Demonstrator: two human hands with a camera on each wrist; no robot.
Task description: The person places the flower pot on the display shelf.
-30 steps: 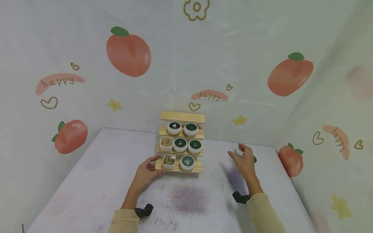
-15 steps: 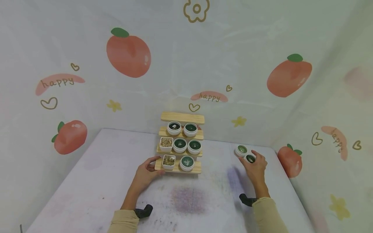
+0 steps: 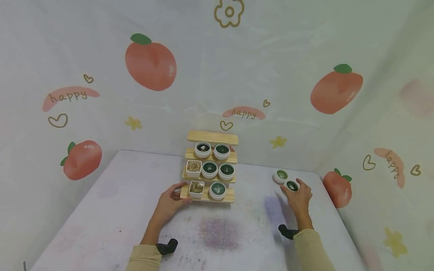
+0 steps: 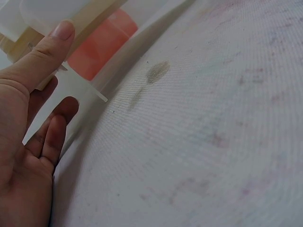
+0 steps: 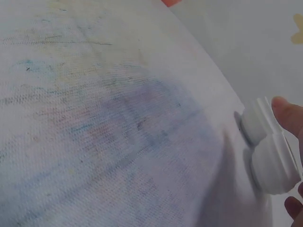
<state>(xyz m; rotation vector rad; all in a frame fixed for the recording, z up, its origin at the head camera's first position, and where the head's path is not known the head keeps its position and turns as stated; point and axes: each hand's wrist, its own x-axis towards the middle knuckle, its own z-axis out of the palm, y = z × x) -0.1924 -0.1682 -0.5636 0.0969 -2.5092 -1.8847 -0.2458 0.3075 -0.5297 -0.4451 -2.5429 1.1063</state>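
Note:
My left hand holds the left end of the lowest board of a tiered wooden display stand, thumb along its front edge. In the left wrist view the thumb lies against the board and the other fingers curl below it. Small white pots of succulents or green and grainy filling stand on the tiers, among them a square pot at lower left. At the right, my right hand has thumb and fingers on both sides of a round white pot with dark green filling, which sits on the table.
Behind that pot, close against it, stands another round white pot with lighter green filling. The stand's top board bears no pots. A white printed cloth wall rises behind the pale, stained table.
My right hand has left the rear pot, which now stands on the table, and moved right and towards me to take hold of the nearer pot. The left hand stays put.

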